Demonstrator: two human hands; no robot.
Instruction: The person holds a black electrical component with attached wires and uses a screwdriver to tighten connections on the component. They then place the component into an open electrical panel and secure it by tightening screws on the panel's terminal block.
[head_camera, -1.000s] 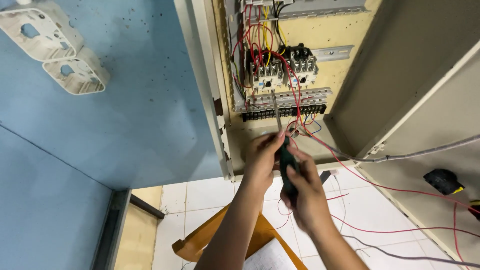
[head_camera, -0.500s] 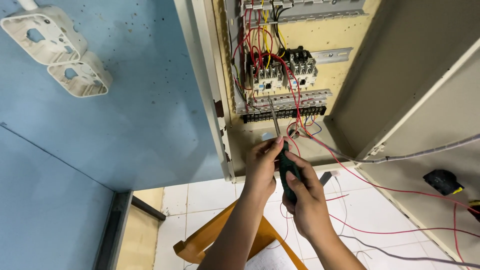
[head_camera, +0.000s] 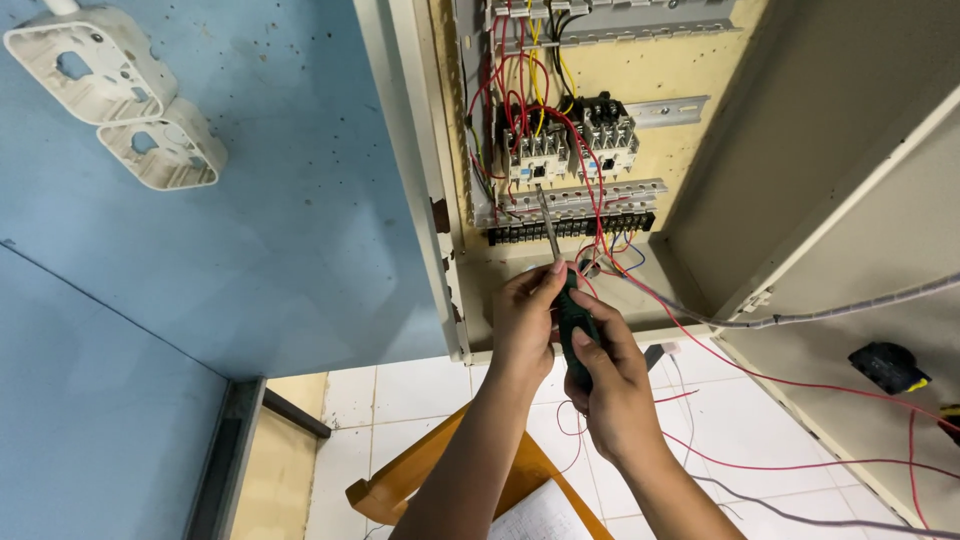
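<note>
both hands had risen: right hand (head_camera: 610, 385) gripped the screwdriver (head_camera: 566, 300), left hand (head_camera: 525, 315) pinched its shaft, tip reaching the contactor (head_camera: 535, 160) at twelve o'clock.

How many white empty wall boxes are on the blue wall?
2. One box is at the top left of the blue wall; the second box sits just below and right of it, touching it. Others may be out of view.

A blue wall (head_camera: 230, 250) fills the left side, speckled with dark spots. Two white boxes (head_camera: 120, 100) are mounted on it near the top corner. Below lies a white tiled floor (head_camera: 400, 400). A wooden chair (head_camera: 440, 480) stands on the tiles. The light is even and soft.
</note>
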